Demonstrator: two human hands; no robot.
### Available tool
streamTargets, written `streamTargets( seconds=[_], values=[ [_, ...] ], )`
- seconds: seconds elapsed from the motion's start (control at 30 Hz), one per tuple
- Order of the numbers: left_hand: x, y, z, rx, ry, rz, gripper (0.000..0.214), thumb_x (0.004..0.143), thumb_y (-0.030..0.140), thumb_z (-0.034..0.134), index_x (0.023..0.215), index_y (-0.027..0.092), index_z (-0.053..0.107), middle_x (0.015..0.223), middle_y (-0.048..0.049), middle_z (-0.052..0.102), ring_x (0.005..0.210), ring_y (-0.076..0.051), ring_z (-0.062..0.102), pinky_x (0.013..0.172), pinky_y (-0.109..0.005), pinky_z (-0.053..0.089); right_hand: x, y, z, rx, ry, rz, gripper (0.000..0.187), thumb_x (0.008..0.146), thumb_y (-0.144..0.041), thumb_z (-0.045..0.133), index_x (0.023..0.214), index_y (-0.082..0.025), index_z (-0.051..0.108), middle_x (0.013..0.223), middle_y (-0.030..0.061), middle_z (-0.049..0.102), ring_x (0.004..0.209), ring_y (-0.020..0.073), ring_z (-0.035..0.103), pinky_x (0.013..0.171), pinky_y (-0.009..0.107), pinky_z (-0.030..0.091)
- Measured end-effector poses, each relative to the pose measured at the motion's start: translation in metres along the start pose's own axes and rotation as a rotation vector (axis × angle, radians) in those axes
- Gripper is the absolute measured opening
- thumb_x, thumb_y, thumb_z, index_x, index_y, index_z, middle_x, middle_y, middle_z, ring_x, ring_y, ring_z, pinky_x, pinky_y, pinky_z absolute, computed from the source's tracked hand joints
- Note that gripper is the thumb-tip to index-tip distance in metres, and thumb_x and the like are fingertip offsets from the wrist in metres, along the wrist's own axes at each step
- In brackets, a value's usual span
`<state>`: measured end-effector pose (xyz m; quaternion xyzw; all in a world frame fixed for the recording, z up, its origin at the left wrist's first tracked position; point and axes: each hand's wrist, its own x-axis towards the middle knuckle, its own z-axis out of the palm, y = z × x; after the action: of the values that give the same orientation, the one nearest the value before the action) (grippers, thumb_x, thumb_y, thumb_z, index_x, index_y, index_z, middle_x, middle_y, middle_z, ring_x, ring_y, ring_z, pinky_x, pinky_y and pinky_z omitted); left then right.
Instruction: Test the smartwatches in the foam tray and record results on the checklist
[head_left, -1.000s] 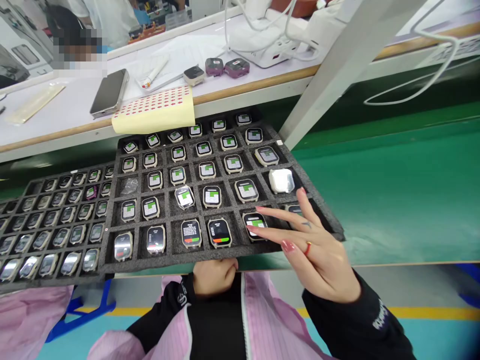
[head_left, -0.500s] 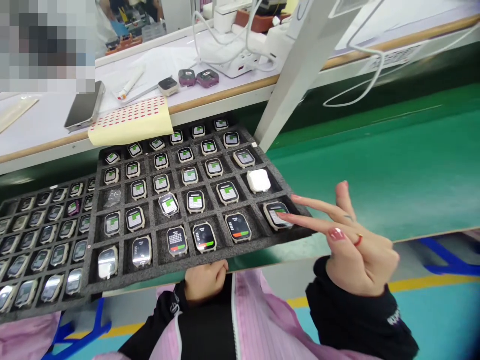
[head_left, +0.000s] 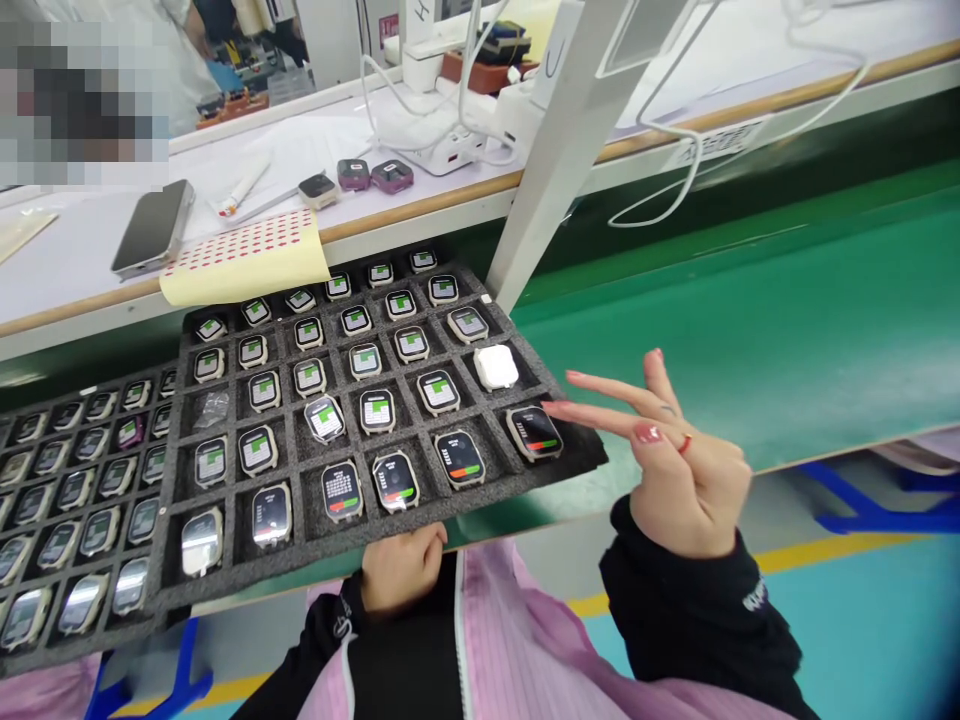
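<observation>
a dark grey foam tray holds rows of smartwatches. in the tray's near right corner, one watch shows red and green. right of the tray, the right hand is open and unladen, two fingertips at that watch, contact unclear. the left hand curls at the tray's near edge; i cannot tell whether it grips.

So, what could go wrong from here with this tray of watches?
The right hand points at the corner watch, whose red and green bars sit side by side; a stray tap might hit the unintended one. The yellow sheet overhangs the bench edge and could slip onto the tray.
</observation>
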<state>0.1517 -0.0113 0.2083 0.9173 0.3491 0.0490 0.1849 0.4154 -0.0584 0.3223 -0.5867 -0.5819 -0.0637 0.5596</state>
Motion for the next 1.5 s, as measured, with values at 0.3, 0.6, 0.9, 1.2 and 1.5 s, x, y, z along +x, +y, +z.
streamTargets(
  seconds=[0.3,0.6,0.9,1.2,1.5],
  values=[
    [0.001,-0.002,0.000,-0.005,0.036,0.033,0.028,0.086,0.012,0.050,0.087,0.029,0.072,0.078,0.0047,0.075,0.070,-0.016,0.071,0.060,-0.024,0.046,0.036,0.023,0.021,-0.081,-0.163,0.012,0.036,0.108,-0.027,0.040,0.118,-0.024,0.075,0.111,0.0039,0.076,0.115,0.0253,0.069,0.127,0.061,0.019],
    [0.001,-0.003,0.002,0.003,0.086,0.065,0.027,0.084,0.010,0.051,0.085,0.028,0.071,0.075,0.0065,0.074,0.066,-0.015,0.070,0.056,-0.024,0.042,0.054,0.032,0.036,-0.261,-0.240,0.177,0.037,0.104,-0.040,0.039,0.099,-0.019,0.069,0.114,0.0106,0.075,0.108,0.0320,0.070,0.118,0.073,0.024],
    [0.000,-0.005,0.006,0.022,0.134,0.076,0.025,0.083,0.011,0.052,0.083,0.029,0.071,0.071,0.0063,0.072,0.062,-0.016,0.069,0.053,-0.027,0.037,0.052,0.021,0.035,-0.177,-0.179,0.185,0.040,0.107,-0.042,0.037,0.098,-0.022,0.071,0.102,0.0069,0.077,0.106,0.0291,0.071,0.120,0.070,0.024],
    [0.000,-0.005,0.008,0.027,0.126,0.081,0.026,0.082,0.011,0.052,0.083,0.028,0.071,0.071,0.0063,0.073,0.063,-0.015,0.070,0.053,-0.027,0.037,0.041,0.020,0.030,-0.074,-0.278,-0.018,0.043,0.109,-0.026,0.035,0.110,-0.026,0.078,0.103,0.0019,0.078,0.119,0.0272,0.066,0.128,0.064,0.006],
    [0.001,-0.005,0.007,0.038,0.080,0.047,0.025,0.083,0.012,0.053,0.085,0.029,0.072,0.071,0.0051,0.073,0.062,-0.017,0.069,0.050,-0.026,0.037,0.041,0.016,0.030,-0.077,-0.196,-0.054,0.043,0.108,-0.020,0.034,0.115,-0.025,0.076,0.106,0.0023,0.077,0.119,0.0259,0.067,0.129,0.062,0.013]
  ],
)
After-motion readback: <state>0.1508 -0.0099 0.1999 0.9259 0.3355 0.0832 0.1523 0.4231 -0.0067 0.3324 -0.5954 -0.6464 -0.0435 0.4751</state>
